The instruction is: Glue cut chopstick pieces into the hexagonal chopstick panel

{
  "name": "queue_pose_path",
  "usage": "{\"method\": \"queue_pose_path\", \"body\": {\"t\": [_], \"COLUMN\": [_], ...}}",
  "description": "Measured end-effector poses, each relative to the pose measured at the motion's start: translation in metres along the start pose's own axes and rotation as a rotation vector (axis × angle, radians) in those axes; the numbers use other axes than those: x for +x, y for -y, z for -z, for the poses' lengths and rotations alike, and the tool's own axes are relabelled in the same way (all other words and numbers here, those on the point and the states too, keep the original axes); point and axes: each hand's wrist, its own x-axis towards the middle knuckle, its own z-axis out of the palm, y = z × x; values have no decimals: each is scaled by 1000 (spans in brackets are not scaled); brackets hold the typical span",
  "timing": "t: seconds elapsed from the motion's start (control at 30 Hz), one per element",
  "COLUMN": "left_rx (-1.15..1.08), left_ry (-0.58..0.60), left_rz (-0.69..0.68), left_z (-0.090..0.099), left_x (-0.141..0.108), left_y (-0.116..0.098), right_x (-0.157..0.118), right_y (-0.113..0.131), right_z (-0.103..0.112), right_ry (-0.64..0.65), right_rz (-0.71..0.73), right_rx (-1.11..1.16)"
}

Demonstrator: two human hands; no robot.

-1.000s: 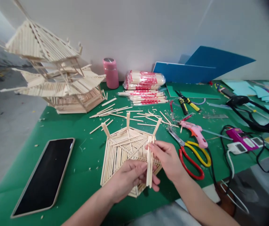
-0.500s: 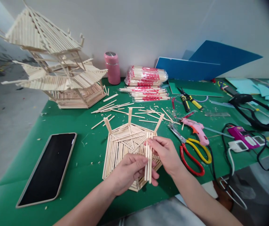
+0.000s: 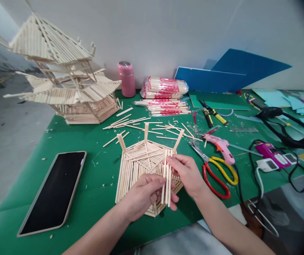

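Three short wooden sticks (image 3: 167, 180) stand side by side between my hands. My left hand (image 3: 145, 193) pinches them near their lower part with thumb and fingers. Higher up, my right hand (image 3: 186, 173) grips the same sticks, its thumb across their front. Just beneath both hands lies a flat many-sided base of wooden sticks (image 3: 130, 173), partly hidden by them. Upright stick posts rise from its far corners, among them a middle post (image 3: 146, 132).
Loose sticks (image 3: 128, 122) lie behind the base. Scissors (image 3: 215, 173), a pink glue gun (image 3: 221, 145) and pliers (image 3: 210, 114) are at right. A phone (image 3: 53, 191) lies left. A stick pavilion (image 3: 85, 94), pink bottle (image 3: 127, 79) and bagged sticks (image 3: 165, 86) stand behind.
The left stick of the three now tilts slightly apart from the others at its lower end. Both hands keep their grip, and the view has shifted slightly.
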Motion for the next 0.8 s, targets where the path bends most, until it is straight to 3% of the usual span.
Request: {"method": "queue_pose_path", "body": {"t": [0.27, 0.5, 0.67, 0.8], "left_rx": [40, 155, 497, 613], "left_ry": [3, -79, -355, -444], "left_rz": [-14, -22, -292, -424], "left_z": [0, 1, 3, 0], "left_x": [-1, 0, -2, -3], "left_y": [1, 0, -7, -15], "right_x": [-1, 0, 0, -3], "right_y": [1, 0, 5, 11], "right_z": [0, 3, 7, 13], "right_ry": [-4, 12, -7, -27], "right_rz": [12, 84, 194, 278], "right_rx": [-17, -74, -120, -216]}}
